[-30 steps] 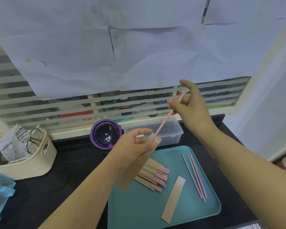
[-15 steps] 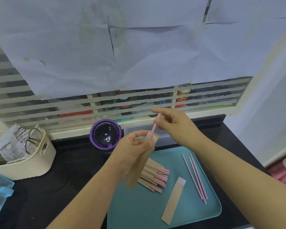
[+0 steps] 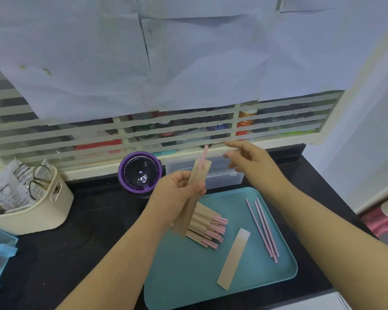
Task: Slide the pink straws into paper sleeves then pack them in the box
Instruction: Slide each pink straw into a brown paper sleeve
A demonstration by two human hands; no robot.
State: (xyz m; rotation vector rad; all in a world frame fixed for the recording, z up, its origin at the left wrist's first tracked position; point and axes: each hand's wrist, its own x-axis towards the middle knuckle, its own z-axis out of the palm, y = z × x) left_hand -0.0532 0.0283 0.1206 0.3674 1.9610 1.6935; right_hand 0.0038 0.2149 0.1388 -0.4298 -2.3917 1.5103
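My left hand (image 3: pixel 179 193) is pinched on the paper sleeve (image 3: pixel 194 193) I'm loading, held up over the tray's near-left corner area, w/ one pink straw (image 3: pixel 203 156) nearly all the way in and only a short pink tip poking out the top. My right hand (image 3: pixel 248 162) is off the straw, fingers loose and spread, holding nothing, just beside the sleeve's top end. So this straw looks abt done, ready to go on the pile. Below my left hand, on the teal tray (image 3: pixel 267 285), sits the pile of filled sleeves (image 3: pixel 207 229), pink ends sticking out to the right; they overlap, so approx 6-8, can't count exactly. Still to do: 1 empty sleeve (image 3: pixel 233 258) lying flat mid-tray, and 3 bare straws (image 3: pixel 263 229) lying together near the tray's right edge, so fewer sleeves than straws in sight unless more sleeves are out of view. Packing hasn't begun: the clear box (image 3: pixel 220 173) behind the tray, near the purple round gadget (image 3: pixel 140 173), shows no straws inside as far as I can tell. I'd judge sleeving mostly done, boxing all left.
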